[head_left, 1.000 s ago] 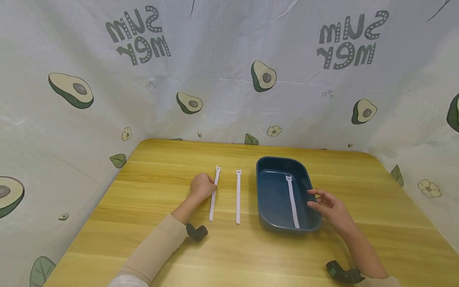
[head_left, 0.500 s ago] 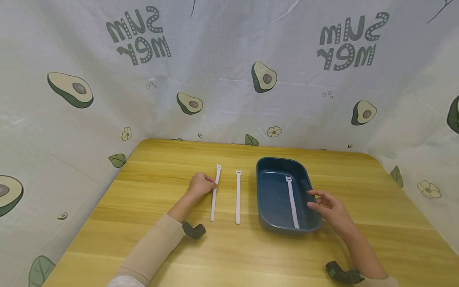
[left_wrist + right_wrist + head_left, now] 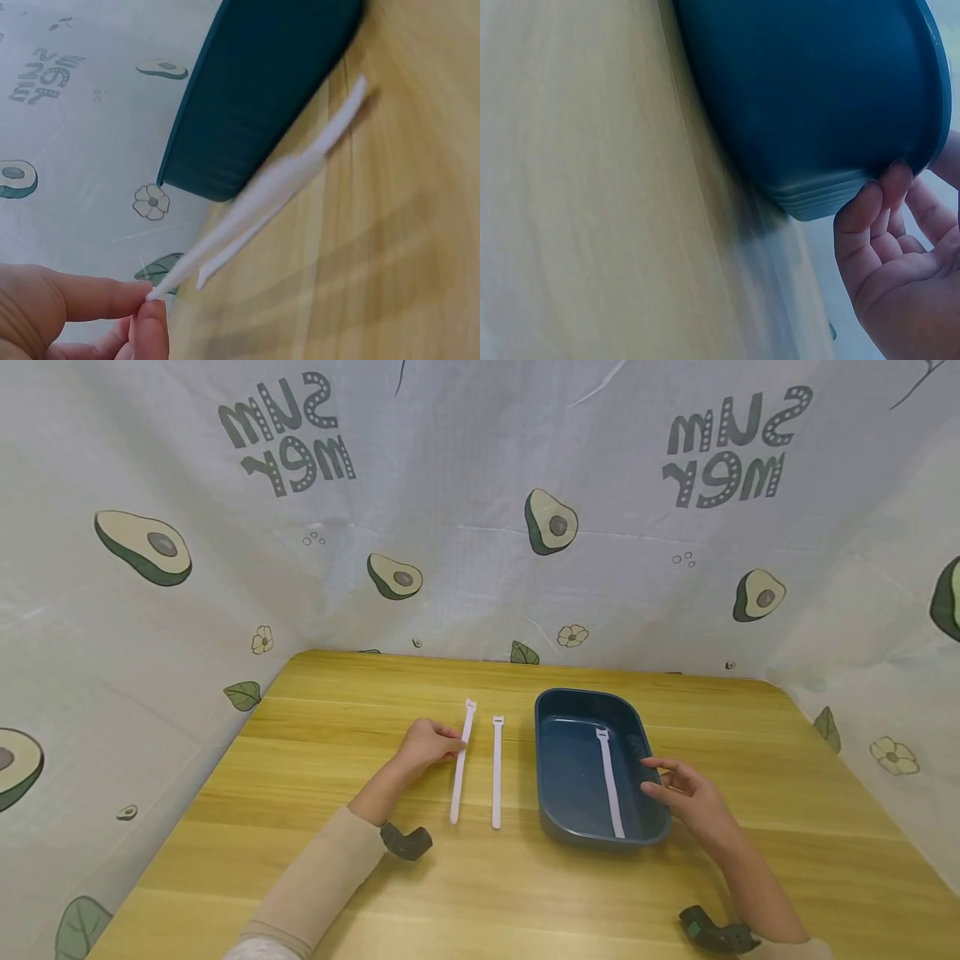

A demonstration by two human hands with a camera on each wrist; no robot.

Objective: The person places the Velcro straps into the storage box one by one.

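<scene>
My left hand (image 3: 429, 745) pinches a white cable-tie strap (image 3: 457, 793) with a slotted head between thumb and fingertips. In the left wrist view that strap (image 3: 259, 202) is blurred and slants away from the fingertips, above the table. A second white strap (image 3: 497, 777) lies straight on the table, just right of the held one. Further right stands a dark blue plastic bin (image 3: 568, 785), with a third strap (image 3: 611, 785) lying inside it. My right hand (image 3: 699, 806) grips the bin's right rim; in the right wrist view its fingers (image 3: 859, 206) rest against the outer wall.
The wooden table (image 3: 337, 693) runs back to a hanging cloth (image 3: 465, 485) printed with avocados and lettering. Cloth also hangs along both sides. A dark wrist device (image 3: 406, 842) is on my left forearm, another dark device (image 3: 716, 931) on the right.
The strap in my left hand has shifted right, its head swinging toward the second strap. My right hand and the bin have stayed in place.
</scene>
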